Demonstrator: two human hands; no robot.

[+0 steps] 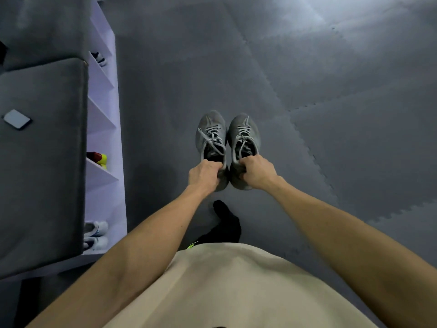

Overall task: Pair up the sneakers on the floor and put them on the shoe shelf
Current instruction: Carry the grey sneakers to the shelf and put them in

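Two grey sneakers with pale laces sit side by side, toes pointing away from me. My left hand (205, 175) grips the heel collar of the left grey sneaker (211, 136). My right hand (257, 171) grips the heel collar of the right grey sneaker (244, 136). Whether the soles touch the floor I cannot tell. The white shoe shelf (104, 138) stands at the left, its open compartments facing right. It holds a white pair (95, 235) in the nearest compartment, a red and yellow shoe (99, 158) higher up, and a dark and white shoe (99, 58) further away.
Grey foam puzzle mats (307, 91) cover the floor. A grey cushion (40, 162) lies on top of the shelf with a small white card (17, 119) on it. My foot in a black sock (227, 223) stands just behind the sneakers.
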